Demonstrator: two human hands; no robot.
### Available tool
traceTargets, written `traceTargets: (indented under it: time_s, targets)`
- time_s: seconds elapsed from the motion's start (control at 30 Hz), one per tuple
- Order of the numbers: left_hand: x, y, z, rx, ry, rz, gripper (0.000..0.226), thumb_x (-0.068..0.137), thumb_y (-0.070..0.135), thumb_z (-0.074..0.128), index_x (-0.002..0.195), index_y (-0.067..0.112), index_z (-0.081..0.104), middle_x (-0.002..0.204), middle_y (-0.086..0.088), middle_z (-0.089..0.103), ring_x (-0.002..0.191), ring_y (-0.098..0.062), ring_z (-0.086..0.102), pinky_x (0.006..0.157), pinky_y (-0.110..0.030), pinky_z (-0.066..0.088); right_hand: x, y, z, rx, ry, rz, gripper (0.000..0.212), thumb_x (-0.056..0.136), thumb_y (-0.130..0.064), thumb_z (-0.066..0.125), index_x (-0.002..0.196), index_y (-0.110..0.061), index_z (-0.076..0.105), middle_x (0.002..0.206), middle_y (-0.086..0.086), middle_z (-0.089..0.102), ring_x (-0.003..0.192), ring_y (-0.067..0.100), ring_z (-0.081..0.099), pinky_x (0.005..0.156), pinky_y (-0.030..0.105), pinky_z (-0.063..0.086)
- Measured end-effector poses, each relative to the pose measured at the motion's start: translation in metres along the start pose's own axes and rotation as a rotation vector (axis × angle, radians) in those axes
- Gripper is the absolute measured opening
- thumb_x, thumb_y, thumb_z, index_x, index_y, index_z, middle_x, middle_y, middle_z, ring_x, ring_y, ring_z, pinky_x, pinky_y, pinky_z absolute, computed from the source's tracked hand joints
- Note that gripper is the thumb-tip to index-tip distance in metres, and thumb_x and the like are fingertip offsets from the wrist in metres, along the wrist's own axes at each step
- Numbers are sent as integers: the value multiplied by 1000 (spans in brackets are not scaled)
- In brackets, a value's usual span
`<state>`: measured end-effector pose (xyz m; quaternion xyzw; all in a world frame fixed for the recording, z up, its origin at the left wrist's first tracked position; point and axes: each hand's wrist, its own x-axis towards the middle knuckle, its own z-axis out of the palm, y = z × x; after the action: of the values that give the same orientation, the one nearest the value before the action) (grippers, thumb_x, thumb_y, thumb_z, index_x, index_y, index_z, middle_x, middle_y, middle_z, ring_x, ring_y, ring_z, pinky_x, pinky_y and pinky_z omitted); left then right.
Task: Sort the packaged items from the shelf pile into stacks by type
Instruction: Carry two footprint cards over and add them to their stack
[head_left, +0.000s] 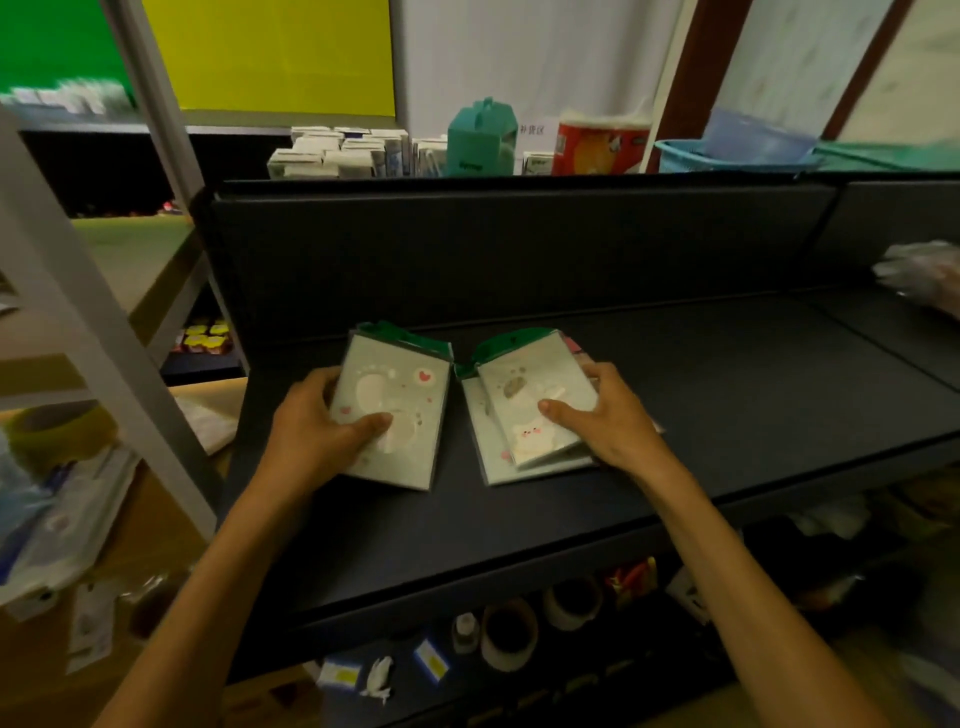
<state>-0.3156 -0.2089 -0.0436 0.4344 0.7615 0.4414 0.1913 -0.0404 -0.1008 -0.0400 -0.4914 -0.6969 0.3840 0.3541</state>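
Observation:
Two stacks of flat packaged items with green header tabs lie side by side on the dark shelf (675, 415). The left stack (410, 405) is pale grey-green with a footprint and red heart print. My left hand (322, 426) grips its left edge, thumb on top. The right stack (524, 395) is fanned a little and its top pack shows a small white animal print. My right hand (613, 421) holds that stack at its right edge, thumb pressing on the top pack. A pink-edged pack peeks out under the right stack.
The shelf's dark back panel (519, 249) rises behind the stacks. Beyond it stand white boxes (343, 156), a teal carton (480, 137), a red pack (597, 145) and a blue basket (727, 150). A plastic bag (919, 275) lies at far right. A white rack (67, 291) stands left.

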Motion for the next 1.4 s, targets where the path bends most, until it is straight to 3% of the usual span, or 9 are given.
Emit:
traceTargets:
  time_s: [0.13, 0.23, 0.33, 0.5, 0.63, 0.77, 0.87, 1.23, 1.4]
  targets:
    - [-11, 5, 0, -343, -39, 20, 65, 75, 15, 76, 120, 40, 36, 110, 5, 59, 92, -16, 64, 58, -30, 55, -6, 6, -14, 218, 43, 44, 43, 86, -17, 68, 122, -15, 43, 114, 3, 61, 93, 13, 65, 65, 26, 58]
    - [-20, 23, 8, -445, -65, 86, 66, 75, 13, 74, 120, 42, 35, 108, 6, 61, 89, -12, 67, 54, -22, 55, -15, 11, -38, 303, 83, 16, 43, 87, -19, 67, 122, -20, 42, 112, 0, 65, 88, 19, 70, 50, 33, 56]
    - [-30, 51, 37, -475, -127, 148, 66, 75, 14, 74, 121, 40, 35, 106, 8, 62, 86, -2, 67, 52, -17, 53, -28, 24, -72, 339, 131, 2, 42, 86, -21, 67, 120, -30, 43, 109, -5, 65, 83, 17, 71, 43, 33, 53]
    - [-51, 105, 120, -548, -290, 174, 61, 77, 12, 73, 117, 43, 39, 107, 8, 64, 91, -8, 68, 55, -20, 55, -58, 63, -154, 301, 250, 19, 46, 87, -20, 66, 126, -30, 42, 109, -5, 66, 83, 18, 71, 45, 35, 54]
    - [-77, 153, 199, -561, -400, 177, 60, 76, 15, 74, 104, 57, 42, 107, 10, 63, 90, -9, 68, 54, -23, 56, -88, 107, -238, 255, 395, 35, 47, 87, -19, 65, 127, -29, 43, 112, -5, 65, 92, 16, 69, 61, 36, 59]
    - [-111, 203, 280, -543, -501, 182, 63, 75, 16, 75, 119, 42, 38, 113, 8, 60, 95, -17, 67, 61, -32, 59, -121, 153, -325, 268, 487, 69, 47, 87, -19, 66, 126, -31, 43, 114, -4, 63, 91, 16, 68, 50, 33, 56]
    - [-136, 241, 337, -539, -566, 200, 63, 75, 19, 75, 119, 44, 38, 114, 9, 58, 96, -18, 66, 60, -32, 59, -143, 184, -385, 240, 577, 80, 45, 87, -20, 66, 125, -32, 43, 115, -5, 63, 96, 13, 66, 57, 25, 56]
    - [-178, 359, 511, -492, -651, 321, 66, 74, 21, 78, 121, 41, 37, 110, 15, 56, 95, -11, 63, 68, -33, 58, -167, 262, -546, 268, 720, 145, 46, 89, -14, 62, 127, -28, 41, 110, -10, 63, 82, 10, 70, 41, 28, 53]
    - [-172, 403, 589, -482, -667, 352, 63, 75, 20, 76, 119, 41, 36, 104, 22, 53, 91, -2, 60, 60, -21, 55, -138, 307, -610, 262, 743, 147, 45, 88, -14, 63, 125, -30, 42, 108, -10, 64, 79, 12, 71, 40, 31, 53]
